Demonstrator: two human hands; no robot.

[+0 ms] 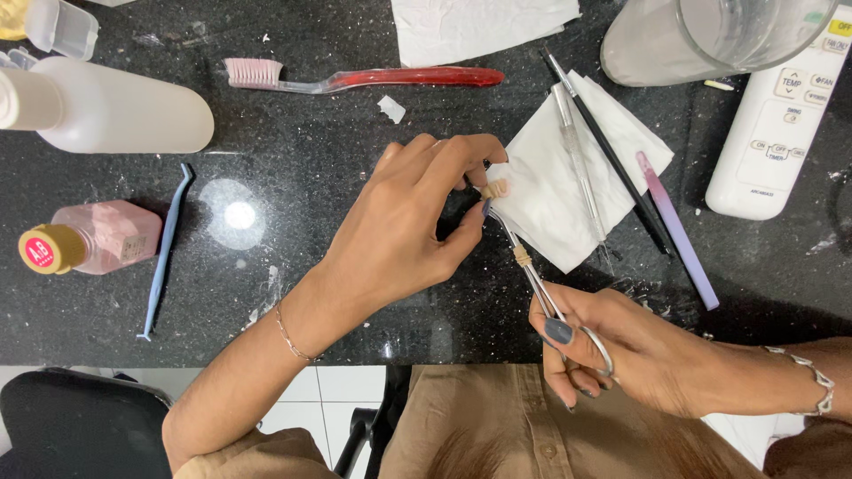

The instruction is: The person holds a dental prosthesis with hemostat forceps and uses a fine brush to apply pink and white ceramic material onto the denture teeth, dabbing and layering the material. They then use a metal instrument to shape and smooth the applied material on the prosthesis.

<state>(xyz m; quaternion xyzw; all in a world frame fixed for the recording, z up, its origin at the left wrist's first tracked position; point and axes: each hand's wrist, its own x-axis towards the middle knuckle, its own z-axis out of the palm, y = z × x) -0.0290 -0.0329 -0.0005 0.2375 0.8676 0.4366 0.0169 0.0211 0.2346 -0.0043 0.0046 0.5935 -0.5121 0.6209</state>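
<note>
Left hand (pixel 399 226) pinching a small beige piece (pixel 495 189) against forceps (pixel 532 275) gripped by right hand (pixel 612 350), over a white tissue (pixel 541 191) crowded by slim tools (pixel 612 160), toothbrush (pixel 355 78) well apart.

The glass jar (pixel 710 40) and white remote control (pixel 781 115) run off the top and right edges. The white plastic bottle (pixel 106 111) is cut at the left edge. The left hand's fingertips (pixel 475 191) hide how the small beige piece (pixel 495 189) is pinched; its kind is too small to tell.
</note>
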